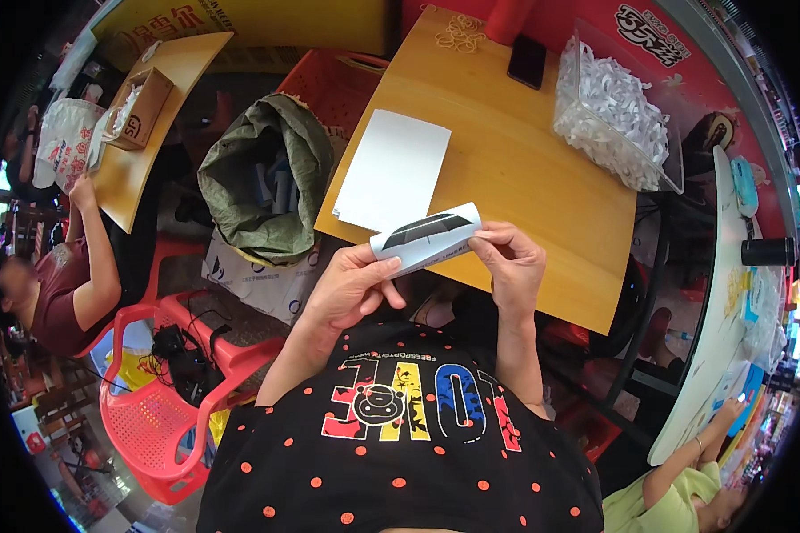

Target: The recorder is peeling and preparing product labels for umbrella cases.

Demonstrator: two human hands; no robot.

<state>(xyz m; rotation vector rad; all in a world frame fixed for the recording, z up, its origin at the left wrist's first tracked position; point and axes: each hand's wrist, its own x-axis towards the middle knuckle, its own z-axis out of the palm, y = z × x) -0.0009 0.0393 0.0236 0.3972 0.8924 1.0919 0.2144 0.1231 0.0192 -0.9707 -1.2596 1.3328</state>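
Observation:
Between my two hands is a rolled sheet of paper [418, 245], white with a dark umbrella picture printed on it. My left hand [354, 282] pinches its left end between thumb and fingers. At the right end, the thumb and fingertips of my right hand [512, 259] grip the paper's edge. The roll is held above the near edge of the wooden table [498, 151], close to my body. Just beyond it lies a stack of white sheets [395, 169] on the table's left side.
A clear bin of white paper strips [615, 111], a black phone [526, 60] and rubber bands [460, 32] occupy the table's far side. Left of it stand an open green sack [267, 178] and red chairs [156, 426]. People sit at tables to the left and right.

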